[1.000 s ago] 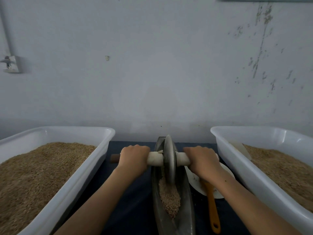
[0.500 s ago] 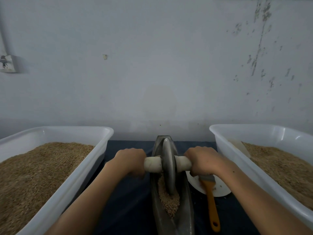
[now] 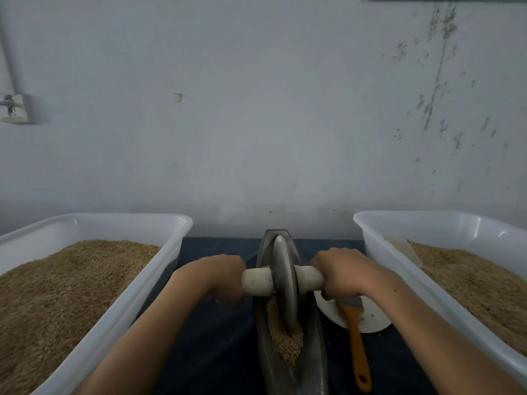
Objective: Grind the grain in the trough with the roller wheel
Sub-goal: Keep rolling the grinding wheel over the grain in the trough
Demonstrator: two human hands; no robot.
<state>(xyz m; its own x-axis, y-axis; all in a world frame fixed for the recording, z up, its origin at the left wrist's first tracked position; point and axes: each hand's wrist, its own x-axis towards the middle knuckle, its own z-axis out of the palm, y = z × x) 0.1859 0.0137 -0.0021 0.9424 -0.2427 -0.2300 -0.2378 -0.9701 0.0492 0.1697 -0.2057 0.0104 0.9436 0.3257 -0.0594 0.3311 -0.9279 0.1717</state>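
A narrow boat-shaped metal trough [image 3: 310, 363] lies lengthwise on the dark cloth in front of me, with brown grain [image 3: 286, 342] heaped in its near half. The grey metal roller wheel [image 3: 283, 283] stands upright in the trough, its lower edge sunk in the grain. A pale axle handle [image 3: 256, 282] runs through the wheel's hub. My left hand [image 3: 219, 276] grips the left end of the handle. My right hand [image 3: 342, 273] grips the right end.
Two large white tubs [image 3: 94, 223] [image 3: 445, 220] full of grain flank the trough, left and right. A white plate [image 3: 370, 317] with an orange-handled brush [image 3: 356, 346] lies just right of the trough. A grey wall stands close behind.
Both hands have pulled the handle toward me, and the wheel has rolled from the far part of the trough into the grain heap.
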